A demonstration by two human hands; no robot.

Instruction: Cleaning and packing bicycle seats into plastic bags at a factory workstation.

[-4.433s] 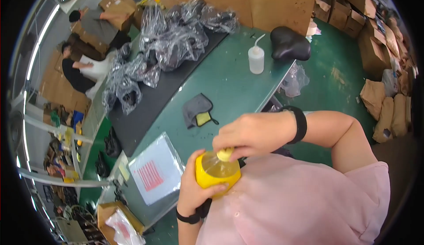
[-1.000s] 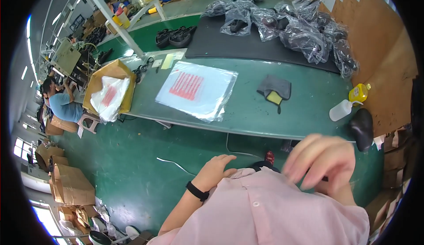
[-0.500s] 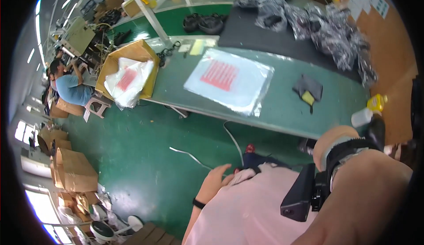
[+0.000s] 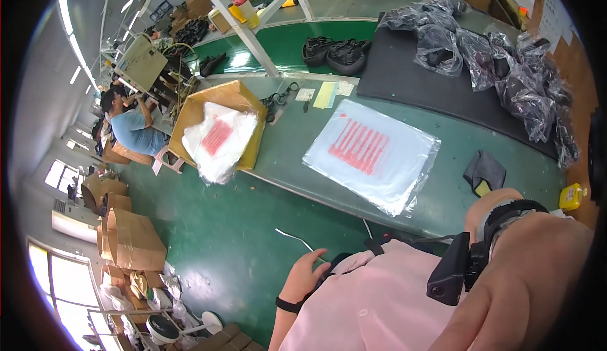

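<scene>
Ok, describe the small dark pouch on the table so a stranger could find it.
Start at the long green table, then find the clear plastic bag with red print lying flat on it. Just to its right sits the dark pouch, the only small folded item there with a yellow tag.

Single head view, looking down leftward over green worktable [image 4: 297, 148], floor well below.

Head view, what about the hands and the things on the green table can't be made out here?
- Right hand: head view, fingers cut off by the lower rim; grip unknown.
- Left hand: palm side faces away.
- Yellow bottle: mostly hidden behind the right wrist.
- Contents of the dark plastic bags: too crumpled and glossy to identify.
</scene>
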